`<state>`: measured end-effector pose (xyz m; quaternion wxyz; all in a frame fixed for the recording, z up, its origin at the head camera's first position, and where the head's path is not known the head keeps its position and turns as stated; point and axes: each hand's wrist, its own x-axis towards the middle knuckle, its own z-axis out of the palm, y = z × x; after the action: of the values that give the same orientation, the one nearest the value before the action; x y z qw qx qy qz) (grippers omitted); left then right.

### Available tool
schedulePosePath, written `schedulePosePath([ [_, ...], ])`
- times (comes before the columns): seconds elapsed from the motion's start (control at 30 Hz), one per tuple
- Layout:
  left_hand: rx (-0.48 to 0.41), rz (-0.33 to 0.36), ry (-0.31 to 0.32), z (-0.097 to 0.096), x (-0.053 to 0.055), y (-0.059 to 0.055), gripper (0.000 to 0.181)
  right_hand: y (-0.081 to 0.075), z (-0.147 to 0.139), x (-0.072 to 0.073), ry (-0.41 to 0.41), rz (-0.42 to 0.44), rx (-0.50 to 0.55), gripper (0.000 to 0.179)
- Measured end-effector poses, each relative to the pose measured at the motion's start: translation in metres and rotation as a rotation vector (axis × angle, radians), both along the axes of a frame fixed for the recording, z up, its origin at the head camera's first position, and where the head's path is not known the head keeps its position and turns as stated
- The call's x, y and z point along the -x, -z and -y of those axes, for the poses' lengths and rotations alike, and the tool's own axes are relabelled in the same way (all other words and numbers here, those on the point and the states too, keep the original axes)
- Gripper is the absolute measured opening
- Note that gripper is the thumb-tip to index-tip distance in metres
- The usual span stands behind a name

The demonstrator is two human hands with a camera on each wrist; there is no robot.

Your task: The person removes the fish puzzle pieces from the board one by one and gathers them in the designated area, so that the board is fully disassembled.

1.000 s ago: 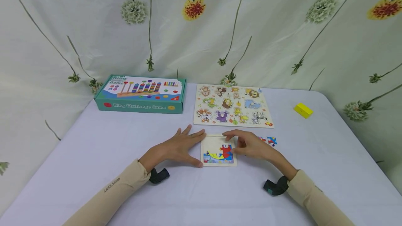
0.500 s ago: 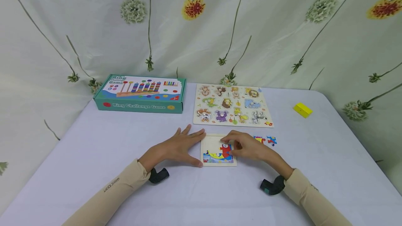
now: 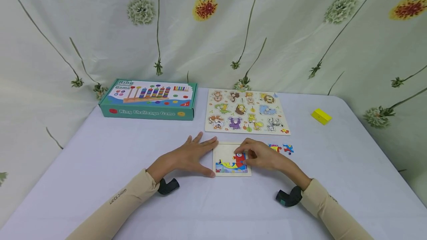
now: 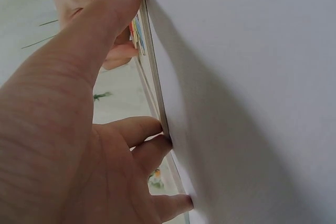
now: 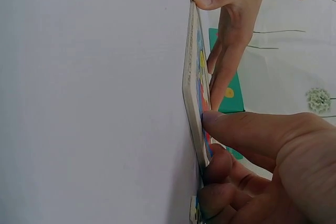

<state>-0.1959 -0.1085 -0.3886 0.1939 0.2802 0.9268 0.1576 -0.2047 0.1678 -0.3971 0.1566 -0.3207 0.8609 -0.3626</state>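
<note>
A small wooden jigsaw tray lies flat on the table, its lower part filled with blue, yellow and red pieces. My left hand is spread at the tray's left side; in the left wrist view its thumb and fingertips touch the tray's edge. Over the tray's right part, my right hand has thumb and index finger curled about a red puzzle piece with an eye printed on it. The right wrist view shows the right thumb on the tray's picture side; the fingertips partly hide the piece.
Loose puzzle pieces lie just right of the tray, partly behind the right hand. An animal peg puzzle board lies beyond it. A green Ring Challenge Game box stands at back left, a yellow block at back right.
My right hand has shifted slightly left and its index finger has come down towards the thumb at the red piece. More of the loose pieces shows. The left hand keeps its place.
</note>
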Motion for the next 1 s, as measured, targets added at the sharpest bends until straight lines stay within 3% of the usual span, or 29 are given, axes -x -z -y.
schedulePosePath([
  [0.57,0.004,0.001,-0.014,-0.0004,0.0001,0.0009,0.101,-0.0006,-0.0002,-0.0005,0.023,0.013,0.0,0.031],
  [1.0,0.002,0.002,-0.022,-0.0002,-0.0007,0.0009,0.101,-0.003,0.0019,-0.0029,-0.007,-0.018,-0.005,0.031],
])
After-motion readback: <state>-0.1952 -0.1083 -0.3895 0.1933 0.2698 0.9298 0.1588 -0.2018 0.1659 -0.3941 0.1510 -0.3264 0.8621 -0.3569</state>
